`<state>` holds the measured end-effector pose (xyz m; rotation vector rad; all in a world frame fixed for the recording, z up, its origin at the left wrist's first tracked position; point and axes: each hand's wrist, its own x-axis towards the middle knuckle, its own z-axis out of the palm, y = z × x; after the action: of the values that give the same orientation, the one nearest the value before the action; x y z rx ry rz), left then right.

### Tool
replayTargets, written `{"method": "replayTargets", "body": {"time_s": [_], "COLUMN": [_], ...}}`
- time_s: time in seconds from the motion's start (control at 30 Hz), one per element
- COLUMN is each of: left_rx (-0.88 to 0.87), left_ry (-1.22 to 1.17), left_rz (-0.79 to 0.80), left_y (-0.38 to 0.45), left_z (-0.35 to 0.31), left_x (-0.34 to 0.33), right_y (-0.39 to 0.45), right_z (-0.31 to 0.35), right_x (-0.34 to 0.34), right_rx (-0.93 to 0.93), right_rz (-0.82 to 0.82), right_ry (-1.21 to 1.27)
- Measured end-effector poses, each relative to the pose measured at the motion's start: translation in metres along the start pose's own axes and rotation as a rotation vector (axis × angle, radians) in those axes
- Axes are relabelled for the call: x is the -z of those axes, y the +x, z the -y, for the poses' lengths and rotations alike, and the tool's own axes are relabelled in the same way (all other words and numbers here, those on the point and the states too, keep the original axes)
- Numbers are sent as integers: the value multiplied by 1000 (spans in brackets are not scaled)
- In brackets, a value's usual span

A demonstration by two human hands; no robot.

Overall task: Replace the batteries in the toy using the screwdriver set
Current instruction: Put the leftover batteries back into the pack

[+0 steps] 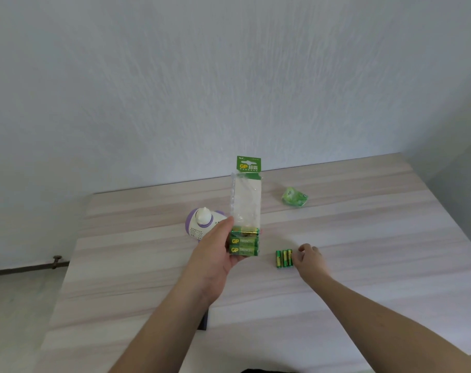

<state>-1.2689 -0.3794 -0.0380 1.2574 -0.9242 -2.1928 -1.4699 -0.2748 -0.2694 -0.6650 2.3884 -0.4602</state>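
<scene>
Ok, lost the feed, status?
Left hand holds battery pack upright. Right hand at three loose batteries. Toy behind pack, untouched.

Battery pack [245, 238] upright, mostly empty; three green batteries [284, 258] side by side on table; white-purple toy [202, 224] behind pack.

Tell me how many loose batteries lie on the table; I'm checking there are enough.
3: the small green cylindrical batteries lie side by side on the pale wooden table, beside the right hand. More remain in the pack.

pale wooden table [363, 265], textured white wall [202, 76]
</scene>
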Motion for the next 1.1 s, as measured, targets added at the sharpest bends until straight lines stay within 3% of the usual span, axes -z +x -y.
{"method": "replayTargets", "body": {"time_s": [0.37, 0.53, 0.63, 0.7, 0.87, 1.1], "left_rx": [-6, -1, -36, -55, -89, -144], "left_ry": [46, 85, 79, 91, 141, 224], "left_rz": [38, 71, 80, 92, 125, 243], "left_y": [-6, -10, -15, -18, -29, -46], "left_z": [-6, -8, -10, -13, -19, -22], "left_x": [26, 36, 41, 44, 43, 41], "right_y": [-7, -37, -83, -117, -184, -217], "right_z": [12, 51, 93, 119, 168, 191], "right_x": [-8, 26, 68, 96, 139, 135], "right_rx": [-61, -42, 113, 251, 536, 644], "right_rz": [4, -37, 42, 81, 7, -148], "right_ry": [-52, 610, 948, 1041, 1005, 728]}}
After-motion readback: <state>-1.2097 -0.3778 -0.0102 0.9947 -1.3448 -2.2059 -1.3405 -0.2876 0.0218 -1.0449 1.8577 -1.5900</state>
